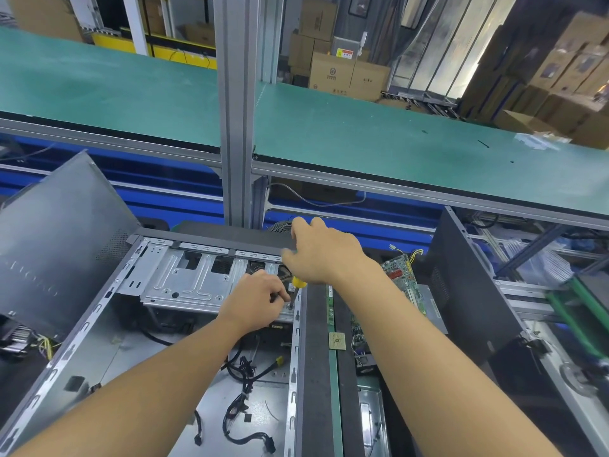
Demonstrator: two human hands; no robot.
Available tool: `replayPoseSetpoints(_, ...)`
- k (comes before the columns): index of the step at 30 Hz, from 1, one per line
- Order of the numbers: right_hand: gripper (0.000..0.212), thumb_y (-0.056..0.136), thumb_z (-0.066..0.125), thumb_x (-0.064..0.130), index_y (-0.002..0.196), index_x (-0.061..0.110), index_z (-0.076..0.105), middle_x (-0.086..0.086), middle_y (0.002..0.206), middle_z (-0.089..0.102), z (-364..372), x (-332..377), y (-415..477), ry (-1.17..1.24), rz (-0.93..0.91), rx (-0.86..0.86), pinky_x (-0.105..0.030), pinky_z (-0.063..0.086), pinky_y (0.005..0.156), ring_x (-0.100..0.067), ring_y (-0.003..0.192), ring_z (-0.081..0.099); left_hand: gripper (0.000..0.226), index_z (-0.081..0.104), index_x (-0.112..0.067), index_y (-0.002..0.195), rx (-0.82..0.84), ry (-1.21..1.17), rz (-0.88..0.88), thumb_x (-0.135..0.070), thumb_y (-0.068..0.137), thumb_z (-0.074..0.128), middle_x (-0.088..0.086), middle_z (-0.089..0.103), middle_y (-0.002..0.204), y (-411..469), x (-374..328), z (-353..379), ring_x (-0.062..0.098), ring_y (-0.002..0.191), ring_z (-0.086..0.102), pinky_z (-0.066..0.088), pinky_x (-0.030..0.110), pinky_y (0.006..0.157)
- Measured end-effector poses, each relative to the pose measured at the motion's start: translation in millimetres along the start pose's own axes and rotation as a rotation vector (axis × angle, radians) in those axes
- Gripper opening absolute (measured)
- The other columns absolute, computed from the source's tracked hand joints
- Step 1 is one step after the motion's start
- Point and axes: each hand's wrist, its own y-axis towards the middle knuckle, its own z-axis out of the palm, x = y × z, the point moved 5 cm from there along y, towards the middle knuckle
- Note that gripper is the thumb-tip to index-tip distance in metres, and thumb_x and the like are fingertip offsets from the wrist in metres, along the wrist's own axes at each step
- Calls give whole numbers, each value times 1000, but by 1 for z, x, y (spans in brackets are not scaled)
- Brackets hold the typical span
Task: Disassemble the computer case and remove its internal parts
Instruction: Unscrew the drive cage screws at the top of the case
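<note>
An open grey computer case (99,311) lies on its side in front of me, with a metal drive cage (191,278) at its far end and loose black cables (244,367) on its floor. My right hand (321,252) grips the yellow handle of a screwdriver (299,282), whose shaft stands upright on a screw at the cage's right corner. My left hand (255,300) pinches the shaft just above the tip.
A detached grey side panel (56,245) leans at the left. A CPU chip (337,340) and a circuit board (400,272) lie right of the case, beside another black case (461,291). A green conveyor shelf (395,140) and an aluminium post (237,110) stand behind.
</note>
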Motion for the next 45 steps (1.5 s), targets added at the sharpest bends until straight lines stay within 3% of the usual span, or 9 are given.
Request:
replayPoseSetpoints(5, 29, 109, 31, 39, 119, 13, 41, -3, 85, 52, -3, 0, 1, -82, 12, -131, -33, 29, 53, -22, 64, 46, 21, 72, -39, 80, 21, -16, -35, -25, 86, 57, -20, 68, 90, 1, 5, 3, 1, 95, 55, 44, 32, 100)
replayPoseSetpoints(9, 24, 101, 45, 25, 124, 19, 44, -4, 114, 50, -1, 0, 2, 76, -55, -16, -38, 40, 70, -29, 93, 53, 20, 74, -36, 82, 17, 0, -29, -24, 87, 58, -20, 68, 90, 1, 5, 4, 0, 95, 53, 44, 31, 99)
replayPoseSetpoints(13, 33, 94, 53, 28, 125, 23, 45, -3, 118, 42, 0, 2, 1, 114, -76, 79, -41, 37, 77, -28, 114, 40, 21, 74, -34, 81, 15, 5, -24, -22, 86, 58, -20, 68, 90, 1, 3, 2, 2, 95, 53, 44, 32, 97)
replayPoseSetpoints(18, 48, 104, 34, 53, 133, 15, 40, -9, 122, 50, -1, 1, 1, -42, 33, -16, -40, 37, 68, -34, 93, 55, 21, 69, -41, 80, 54, 7, -66, -26, 87, 55, -16, 67, 96, 0, 6, 4, 9, 97, 55, 46, 33, 96)
replayPoseSetpoints(23, 21, 104, 41, 26, 122, 16, 44, -6, 111, 56, -2, 1, 4, 21, -21, -43, -38, 41, 66, -29, 85, 56, 21, 68, -40, 79, 43, 14, -39, -25, 87, 55, -17, 67, 93, 1, 3, 2, 4, 95, 54, 45, 34, 98)
replayPoseSetpoints(29, 31, 92, 53, 28, 122, 21, 45, -4, 120, 44, 0, 2, 4, 97, -50, 69, -40, 39, 73, -28, 101, 47, 20, 67, -40, 77, 36, -9, -25, -23, 84, 58, -18, 66, 90, -1, 0, 0, 3, 93, 54, 45, 32, 96)
replayPoseSetpoints(34, 41, 104, 36, 50, 123, 15, 41, -4, 103, 46, -1, -1, 6, -31, 37, -48, -38, 35, 63, -29, 80, 50, 22, 68, -41, 82, 12, -128, -50, -22, 72, 62, -22, 60, 78, -3, -2, -5, -2, 88, 53, 43, 20, 78)
replayPoseSetpoints(37, 26, 107, 36, 34, 120, 12, 42, -6, 97, 51, -1, -1, 8, 4, 27, -103, -36, 34, 59, -28, 73, 50, 19, 66, -42, 78, 35, -153, -41, -27, 68, 62, -23, 62, 76, -4, -2, -5, -2, 86, 52, 42, 21, 77)
replayPoseSetpoints(45, 32, 96, 49, 35, 122, 18, 45, -7, 126, 39, 1, 1, 7, 100, -5, 41, -42, 41, 75, -30, 106, 46, 14, 68, -41, 71, 56, -112, -10, -42, 64, 56, -23, 66, 84, -1, -3, -5, 1, 87, 51, 47, 35, 88)
